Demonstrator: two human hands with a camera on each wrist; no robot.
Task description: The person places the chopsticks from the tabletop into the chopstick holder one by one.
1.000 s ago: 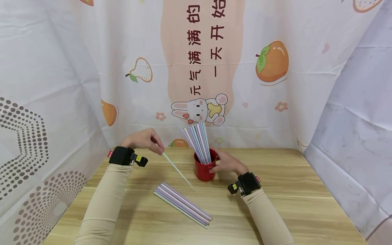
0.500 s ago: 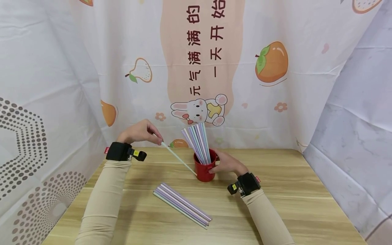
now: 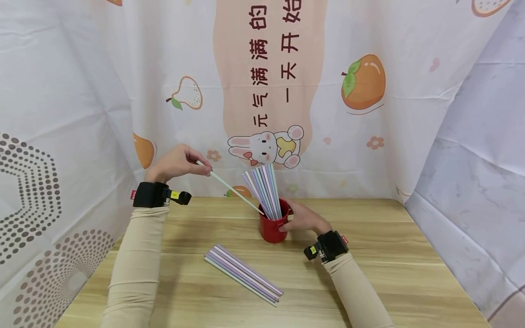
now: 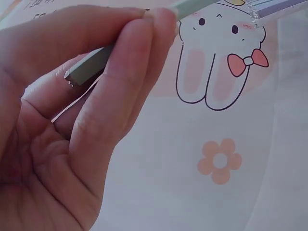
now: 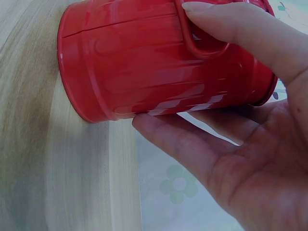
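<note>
My left hand [image 3: 180,163] pinches a pale green, six-sided pencil [image 3: 231,187] between thumb and fingertips near its upper end. The pencil slants down to the right, and its lower tip meets the rim of a red mug [image 3: 272,232]; whether it is inside the rim I cannot tell. In the left wrist view the pencil's blunt dark end [image 4: 72,79] shows behind the fingers. Several pastel pencils [image 3: 264,189] stand leaning in the mug. My right hand [image 3: 304,217] grips the mug from the right, thumb over the handle [image 5: 204,50] and fingers along the other side.
A row of several lilac, pink and green pencils [image 3: 244,274] lies slanted on the wooden table [image 3: 369,273], in front of the mug. A printed curtain [image 3: 197,54] hangs behind the table's far edge, with cloth walls at both sides.
My left hand has risen and shifted slightly left. The pencil's lower tip has gone from above the table, past the mug's lower side, up to its rim. The right hand and mug have stayed put.
</note>
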